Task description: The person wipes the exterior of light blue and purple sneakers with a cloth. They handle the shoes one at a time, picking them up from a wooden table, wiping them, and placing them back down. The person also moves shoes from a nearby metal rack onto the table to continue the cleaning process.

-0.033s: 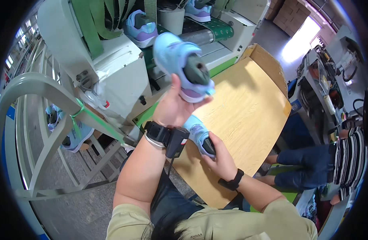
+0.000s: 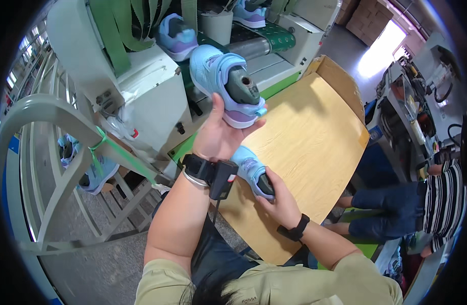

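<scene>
My left hand (image 2: 218,133) holds up a light blue and lavender sneaker (image 2: 211,66) near the conveyor. Its palm and fingers cup the heel and sole from below, and the thumb lies along the side. A dark grey shoe last (image 2: 242,86) with a hole in its top fills the opening. Lower down, my right hand (image 2: 282,201) grips a matching sneaker (image 2: 248,166) round the heel. The toe of this second shoe points up and left, and a dark last shows inside it too. It is over the wooden tabletop (image 2: 315,147); whether it touches the surface I cannot tell.
Two more sneakers (image 2: 177,38) sit by the green conveyor belt (image 2: 274,36) beyond me. A grey tubular rack (image 2: 45,101) with shoes stands at left. Cardboard edging (image 2: 340,84) borders the table's far right. A person in a striped shirt (image 2: 444,206) is at right.
My left hand has shifted the raised sneaker slightly to the left, and it now appears sharper. My right hand and its sneaker have hardly moved.
</scene>
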The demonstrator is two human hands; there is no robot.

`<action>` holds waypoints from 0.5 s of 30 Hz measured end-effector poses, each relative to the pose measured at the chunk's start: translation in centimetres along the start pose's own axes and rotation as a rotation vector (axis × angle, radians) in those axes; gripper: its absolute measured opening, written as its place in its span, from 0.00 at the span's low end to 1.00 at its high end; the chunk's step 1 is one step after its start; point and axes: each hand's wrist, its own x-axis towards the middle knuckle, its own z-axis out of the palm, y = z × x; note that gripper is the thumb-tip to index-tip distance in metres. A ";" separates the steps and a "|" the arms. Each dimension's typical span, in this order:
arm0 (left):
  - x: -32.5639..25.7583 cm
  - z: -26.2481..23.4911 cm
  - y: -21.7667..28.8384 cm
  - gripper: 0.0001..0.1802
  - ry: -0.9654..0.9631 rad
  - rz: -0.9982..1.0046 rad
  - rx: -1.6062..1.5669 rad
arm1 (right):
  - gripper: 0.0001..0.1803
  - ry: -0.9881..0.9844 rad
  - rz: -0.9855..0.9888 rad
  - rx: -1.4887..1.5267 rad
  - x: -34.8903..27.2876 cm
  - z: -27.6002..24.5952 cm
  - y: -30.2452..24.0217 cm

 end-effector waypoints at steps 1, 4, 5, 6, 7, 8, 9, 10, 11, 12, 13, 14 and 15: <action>0.1 -0.6 -0.2 0.41 0.026 0.010 -0.006 | 0.45 -0.018 0.088 0.090 0.2 -0.2 -0.4; 0.4 -0.9 0.0 0.39 0.047 0.036 -0.037 | 0.43 -0.024 0.238 0.297 1.1 -1.3 -0.7; 0.5 -0.7 0.2 0.39 0.045 0.044 -0.049 | 0.43 0.000 0.210 0.328 1.4 -1.5 0.9; 0.7 -0.6 0.4 0.38 0.035 0.047 -0.056 | 0.43 0.026 0.180 0.353 1.7 -2.2 2.0; 0.6 -0.7 0.7 0.37 0.039 0.055 -0.061 | 0.41 0.009 0.232 0.412 2.7 -3.7 1.9; 0.4 -0.7 0.9 0.36 0.043 0.063 -0.066 | 0.41 0.010 0.379 0.523 3.7 -5.4 1.4; 0.4 -0.7 1.0 0.33 0.025 0.059 -0.082 | 0.40 0.051 0.398 0.573 4.7 -6.8 1.2; 0.4 -0.8 1.0 0.31 0.001 0.059 -0.107 | 0.40 0.097 0.415 0.612 5.7 -8.2 1.0; 0.5 -0.9 1.1 0.28 -0.023 0.060 -0.131 | 0.39 0.181 0.267 0.483 6.9 -9.7 1.0; 0.7 -1.0 1.0 0.28 -0.024 0.073 -0.111 | 0.38 0.259 0.124 0.360 8.5 -11.2 1.0; 0.8 -1.1 0.9 0.27 -0.021 0.084 -0.088 | 0.37 0.339 0.077 0.389 10.4 -12.6 0.5; 0.7 -1.3 1.1 0.27 -0.009 0.097 -0.054 | 0.37 0.410 0.029 0.429 12.8 -13.6 -0.5; 0.4 -1.5 1.3 0.27 0.011 0.111 -0.023 | 0.37 0.480 -0.097 0.407 15.3 -14.2 -2.3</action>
